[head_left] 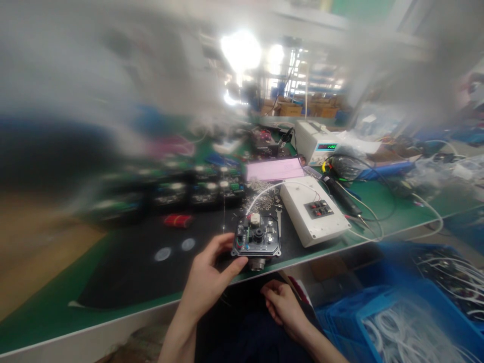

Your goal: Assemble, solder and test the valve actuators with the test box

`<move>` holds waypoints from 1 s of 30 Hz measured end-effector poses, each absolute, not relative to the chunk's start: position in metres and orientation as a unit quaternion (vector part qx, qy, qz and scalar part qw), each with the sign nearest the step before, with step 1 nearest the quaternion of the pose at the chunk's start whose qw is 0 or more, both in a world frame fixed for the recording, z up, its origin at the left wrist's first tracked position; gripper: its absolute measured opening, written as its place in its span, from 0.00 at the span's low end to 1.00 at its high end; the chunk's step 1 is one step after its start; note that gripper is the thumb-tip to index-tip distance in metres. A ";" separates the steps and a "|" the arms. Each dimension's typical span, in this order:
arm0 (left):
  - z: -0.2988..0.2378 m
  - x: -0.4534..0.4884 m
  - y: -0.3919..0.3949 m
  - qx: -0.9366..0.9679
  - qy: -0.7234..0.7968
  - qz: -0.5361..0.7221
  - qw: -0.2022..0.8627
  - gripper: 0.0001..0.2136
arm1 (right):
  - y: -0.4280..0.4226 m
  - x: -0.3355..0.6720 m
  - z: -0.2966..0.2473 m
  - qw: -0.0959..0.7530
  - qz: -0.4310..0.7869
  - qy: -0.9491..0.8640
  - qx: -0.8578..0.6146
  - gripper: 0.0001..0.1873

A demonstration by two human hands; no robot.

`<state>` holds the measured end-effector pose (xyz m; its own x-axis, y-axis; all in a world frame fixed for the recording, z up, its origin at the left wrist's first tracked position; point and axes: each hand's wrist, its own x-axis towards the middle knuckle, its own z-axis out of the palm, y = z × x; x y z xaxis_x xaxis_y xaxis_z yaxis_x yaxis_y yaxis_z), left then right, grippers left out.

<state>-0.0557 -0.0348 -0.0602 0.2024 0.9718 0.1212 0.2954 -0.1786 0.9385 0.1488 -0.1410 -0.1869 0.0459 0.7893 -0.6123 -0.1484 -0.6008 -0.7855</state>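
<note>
While left hand [207,277] grips squarish black-framed circuit unit [258,236] | right hand [283,303] curled, hold unclear

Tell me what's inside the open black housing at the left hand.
Inside the black housing are a circuit board, a round black lens-like part and a pale block. Whatever lies beneath the board is covered.

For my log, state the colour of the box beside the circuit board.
The box is white; head view shows it best.
</note>
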 end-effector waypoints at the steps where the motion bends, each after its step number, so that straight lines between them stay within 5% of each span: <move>1: -0.060 -0.056 -0.035 0.654 0.485 0.402 0.419 0.23 | -0.141 0.149 -0.188 0.366 0.642 -0.257 -0.623 0.29; 30: -0.074 -0.059 -0.032 0.665 0.470 0.410 0.411 0.25 | -0.141 0.149 -0.183 0.362 0.639 -0.256 -0.628 0.29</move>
